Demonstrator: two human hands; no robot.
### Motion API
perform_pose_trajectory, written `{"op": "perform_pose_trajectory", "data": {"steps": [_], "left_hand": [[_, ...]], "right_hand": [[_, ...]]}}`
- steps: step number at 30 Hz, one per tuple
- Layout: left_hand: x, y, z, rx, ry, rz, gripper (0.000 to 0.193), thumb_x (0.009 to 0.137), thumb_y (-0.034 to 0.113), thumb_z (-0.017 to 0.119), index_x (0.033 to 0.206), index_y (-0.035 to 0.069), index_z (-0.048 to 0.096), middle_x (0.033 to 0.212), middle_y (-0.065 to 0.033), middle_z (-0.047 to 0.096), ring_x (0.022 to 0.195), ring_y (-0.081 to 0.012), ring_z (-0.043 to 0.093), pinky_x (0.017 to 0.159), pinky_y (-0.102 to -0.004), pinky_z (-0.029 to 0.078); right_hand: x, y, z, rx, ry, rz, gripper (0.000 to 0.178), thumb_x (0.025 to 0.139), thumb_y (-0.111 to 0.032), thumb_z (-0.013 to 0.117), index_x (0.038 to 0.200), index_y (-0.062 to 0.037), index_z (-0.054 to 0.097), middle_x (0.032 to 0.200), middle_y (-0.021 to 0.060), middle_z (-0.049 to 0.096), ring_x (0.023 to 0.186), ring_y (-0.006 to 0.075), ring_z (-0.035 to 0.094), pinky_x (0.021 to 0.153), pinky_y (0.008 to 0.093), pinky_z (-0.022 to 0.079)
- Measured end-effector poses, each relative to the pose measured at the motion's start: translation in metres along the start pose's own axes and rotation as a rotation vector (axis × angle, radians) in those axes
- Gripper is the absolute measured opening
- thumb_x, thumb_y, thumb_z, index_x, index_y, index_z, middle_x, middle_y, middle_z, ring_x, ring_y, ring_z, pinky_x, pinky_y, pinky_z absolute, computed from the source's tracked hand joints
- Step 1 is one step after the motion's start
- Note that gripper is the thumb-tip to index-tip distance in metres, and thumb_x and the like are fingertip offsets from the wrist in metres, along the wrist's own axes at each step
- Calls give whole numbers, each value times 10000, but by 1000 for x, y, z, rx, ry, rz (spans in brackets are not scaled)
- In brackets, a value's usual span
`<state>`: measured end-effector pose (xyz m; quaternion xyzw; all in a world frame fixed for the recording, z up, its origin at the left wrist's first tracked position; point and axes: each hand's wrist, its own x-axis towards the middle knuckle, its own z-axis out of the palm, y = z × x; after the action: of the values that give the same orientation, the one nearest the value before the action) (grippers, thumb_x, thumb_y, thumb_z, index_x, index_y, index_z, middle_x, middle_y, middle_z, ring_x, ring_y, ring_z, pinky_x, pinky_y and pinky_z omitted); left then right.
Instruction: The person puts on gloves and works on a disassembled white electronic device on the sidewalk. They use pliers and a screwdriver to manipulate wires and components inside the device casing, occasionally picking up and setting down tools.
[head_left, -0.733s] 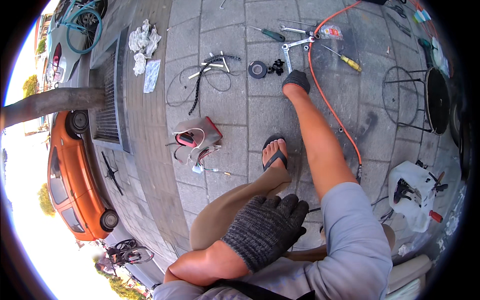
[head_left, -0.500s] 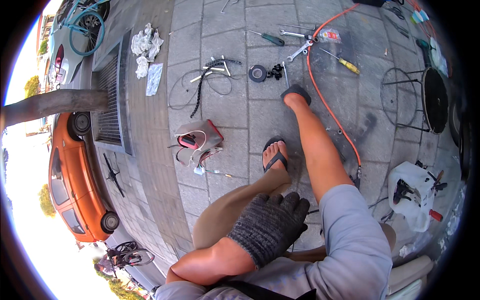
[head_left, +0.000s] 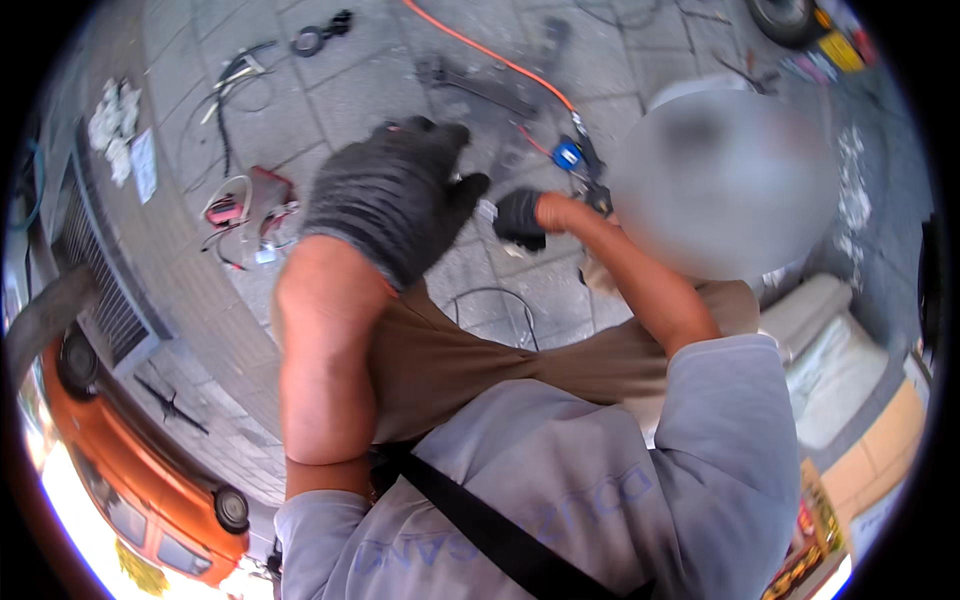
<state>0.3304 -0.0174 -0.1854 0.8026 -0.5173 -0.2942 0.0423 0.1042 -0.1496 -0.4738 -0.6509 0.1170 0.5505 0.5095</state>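
Grey paving (head_left: pixel 370 90) spreads beneath the action, and close in it's the right hand (head_left: pixel 518 218), gloved and curled, a small pale piece (head_left: pixel 515 249) peeking from its lower edge; whether that grip actually pinches it, I cannot tell. Light, I'd judge, perhaps fairly stiff, likely best taken by its edge, though blur hides the details. Over to the left hand (head_left: pixel 390 190): fingers loosely extended, thumb standing apart, the pale piece off to its right, clear of that grip. Farther out, a blue round thing (head_left: pixel 567 153) lies near an orange hose (head_left: pixel 482 53).
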Motion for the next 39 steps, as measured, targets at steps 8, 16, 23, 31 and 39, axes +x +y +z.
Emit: {"op": "perform_pose_trajectory", "data": {"steps": [8,16,23,31,39], "left_hand": [[4,41,27,-50,98,154,461,935,389,683,1272,74,674,1141,-164,711,1017,-360,704,892,-429,552],[38,69,20,-100,-97,28,376,922,290,699,1234,81,683,1098,-156,708,1002,-370,703,878,-442,548],[86,81,13,-126,-72,-142,416,945,315,696,1286,78,670,1190,-167,704,1079,-339,699,928,-418,547],[85,79,39,-258,40,-186,544,949,401,667,1355,40,640,1327,-190,678,1192,-350,671,1028,-424,512],[73,115,57,-171,154,-107,534,930,395,681,1323,34,665,1243,-205,716,1180,-367,676,1033,-418,510]], "right_hand": [[-14,63,238,137,-200,-431,279,867,-247,712,1021,-17,739,949,172,720,734,278,643,626,439,521],[14,97,272,319,-263,-621,330,919,-225,654,1186,-41,714,1216,199,717,1043,333,685,872,440,542],[-48,111,180,-241,-453,-505,388,885,-173,682,1252,-46,685,1269,163,704,1110,293,688,890,432,548],[-57,180,134,-525,-325,-840,356,813,-143,736,1158,-54,730,1172,175,722,1052,347,699,871,448,555],[-231,101,34,-805,439,-115,368,901,-192,575,1203,-35,717,1176,217,723,1057,385,714,871,496,559]]}}
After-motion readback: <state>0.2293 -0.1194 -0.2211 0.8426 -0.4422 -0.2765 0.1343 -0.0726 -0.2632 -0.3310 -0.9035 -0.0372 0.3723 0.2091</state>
